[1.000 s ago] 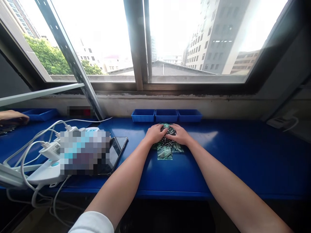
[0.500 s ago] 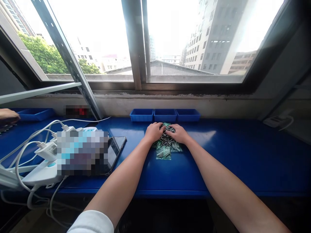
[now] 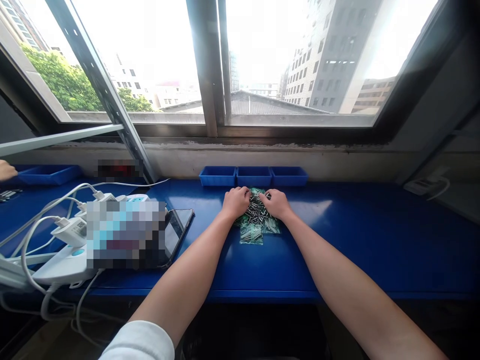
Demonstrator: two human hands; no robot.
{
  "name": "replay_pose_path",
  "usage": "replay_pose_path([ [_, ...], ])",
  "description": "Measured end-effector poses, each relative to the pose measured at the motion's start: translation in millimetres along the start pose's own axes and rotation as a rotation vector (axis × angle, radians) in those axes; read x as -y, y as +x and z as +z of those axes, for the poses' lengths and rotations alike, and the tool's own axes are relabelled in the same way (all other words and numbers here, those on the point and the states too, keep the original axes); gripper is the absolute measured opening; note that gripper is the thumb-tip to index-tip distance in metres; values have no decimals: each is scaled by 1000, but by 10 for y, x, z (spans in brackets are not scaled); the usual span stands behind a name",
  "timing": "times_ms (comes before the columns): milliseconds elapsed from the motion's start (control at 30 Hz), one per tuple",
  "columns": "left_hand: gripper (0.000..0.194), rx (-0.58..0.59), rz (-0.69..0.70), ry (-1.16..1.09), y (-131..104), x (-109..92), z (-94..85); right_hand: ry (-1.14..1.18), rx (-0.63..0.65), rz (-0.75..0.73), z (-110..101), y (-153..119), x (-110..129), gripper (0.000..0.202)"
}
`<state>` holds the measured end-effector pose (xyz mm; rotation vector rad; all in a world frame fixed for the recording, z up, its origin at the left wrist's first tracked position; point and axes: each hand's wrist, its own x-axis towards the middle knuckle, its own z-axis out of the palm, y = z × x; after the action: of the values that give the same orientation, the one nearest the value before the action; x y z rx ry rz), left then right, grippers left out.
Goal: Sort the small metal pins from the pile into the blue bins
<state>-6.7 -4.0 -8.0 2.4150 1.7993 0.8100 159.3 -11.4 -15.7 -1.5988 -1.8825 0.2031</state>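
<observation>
A pile of small metal pins (image 3: 257, 210) lies on the blue table, with green-tinted clear packets (image 3: 251, 234) of similar pieces under and around it. My left hand (image 3: 236, 201) rests at the pile's left side, its fingers curled at the edge; what they hold, if anything, is hidden. At the right side, my right hand (image 3: 277, 203) touches the pile with its thumb pointing inward, and its other fingers are bent and partly out of sight.
Three blue bins (image 3: 254, 176) stand in a row behind the pile. To the left are a phone (image 3: 180, 225), a white power strip (image 3: 62, 265) with plugs and cables, and a metal frame. Another person's hand (image 3: 6, 170) is at the far left by a blue tray (image 3: 50, 175).
My two hands have moved slightly apart, so more of the pins show between them. The other person's hand has moved left. The whole view has shifted a little.
</observation>
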Motion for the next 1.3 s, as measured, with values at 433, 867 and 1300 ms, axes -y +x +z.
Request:
replay_pose_path([
  [433,61,141,120,83,-66,-11,4,130,-26,59,-12,-34,-36,40],
  [867,65,242,252,51,-127,61,-114,68,114,-100,-66,-79,-55,53],
  [1300,85,261,25,93,-123,84,-94,10,52,-41,-25,-76,-60,51],
])
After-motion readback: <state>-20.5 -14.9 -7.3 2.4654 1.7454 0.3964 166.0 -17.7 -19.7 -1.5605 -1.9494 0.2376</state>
